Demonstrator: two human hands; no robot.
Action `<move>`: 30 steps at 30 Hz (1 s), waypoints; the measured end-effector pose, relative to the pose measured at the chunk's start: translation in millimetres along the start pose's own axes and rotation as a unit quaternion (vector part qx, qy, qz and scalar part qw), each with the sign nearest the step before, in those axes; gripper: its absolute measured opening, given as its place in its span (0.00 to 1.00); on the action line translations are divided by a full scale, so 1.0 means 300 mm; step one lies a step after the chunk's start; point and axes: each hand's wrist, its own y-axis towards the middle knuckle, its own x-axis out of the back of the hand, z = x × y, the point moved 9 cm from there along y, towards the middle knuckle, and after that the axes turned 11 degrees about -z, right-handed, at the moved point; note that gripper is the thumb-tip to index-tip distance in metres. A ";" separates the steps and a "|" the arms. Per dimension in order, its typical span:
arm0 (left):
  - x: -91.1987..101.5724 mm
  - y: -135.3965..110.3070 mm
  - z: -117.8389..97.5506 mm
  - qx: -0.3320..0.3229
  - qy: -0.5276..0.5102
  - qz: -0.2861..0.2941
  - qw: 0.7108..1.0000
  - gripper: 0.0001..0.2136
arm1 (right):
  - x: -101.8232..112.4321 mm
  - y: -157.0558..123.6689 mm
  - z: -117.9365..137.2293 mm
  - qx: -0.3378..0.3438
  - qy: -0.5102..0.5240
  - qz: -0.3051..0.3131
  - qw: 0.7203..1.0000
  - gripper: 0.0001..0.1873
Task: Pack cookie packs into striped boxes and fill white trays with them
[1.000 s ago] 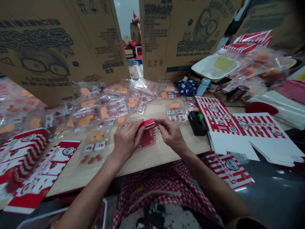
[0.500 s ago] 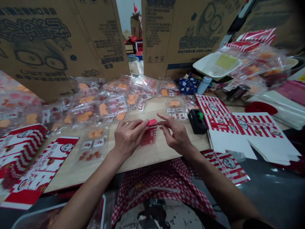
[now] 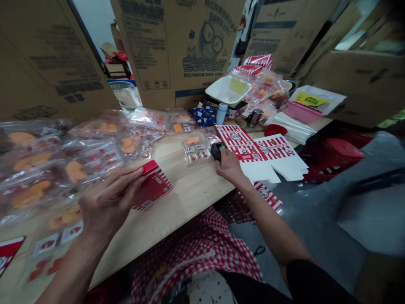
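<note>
My left hand [image 3: 109, 198] grips a small red box [image 3: 155, 185] with red-and-white striped sides, thumb and fingers closed at its top red flap. The box is tilted just above or on the table; I cannot tell which. Over to the right, my right hand [image 3: 230, 169] has its fingers curled on a black tape dispenser [image 3: 216, 152] with a green roll core. The fingers cover much of the dispenser, and any tape between them is hidden. Beside the dispenser lies a clear packet [image 3: 193, 148] with orange pieces and small sachets.
Clear packets [image 3: 91, 156] are heaped along the left and back of the wooden table [image 3: 177, 211]. Flat striped box blanks [image 3: 268, 147] lie at right. Behind them stand a white basket [image 3: 218, 90], a blue bottle [image 3: 221, 114] and a metal cup [image 3: 254, 117]. Large cartons [image 3: 177, 42] wall the back.
The view has swung right. My right hand has left the box and reached the tape dispenser. My left hand keeps the red box, which is tilted differently.
</note>
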 end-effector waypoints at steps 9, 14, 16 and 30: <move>-0.133 0.002 -0.047 -0.038 0.029 0.069 0.996 0.09 | -0.121 -0.024 -0.189 -0.090 -0.013 0.077 0.993 0.41; -0.125 -0.004 -0.045 -0.040 -0.004 0.158 0.987 0.16 | -0.110 -0.028 -0.280 -0.166 0.133 0.120 0.970 0.15; -0.117 0.003 -0.048 -0.045 -0.007 0.146 0.988 0.15 | -0.112 -0.021 -0.316 -0.208 0.167 0.131 0.955 0.07; -0.092 -0.004 -0.059 -0.031 -0.018 0.085 0.996 0.10 | -0.118 -0.098 -0.258 -0.293 0.381 0.098 0.871 0.15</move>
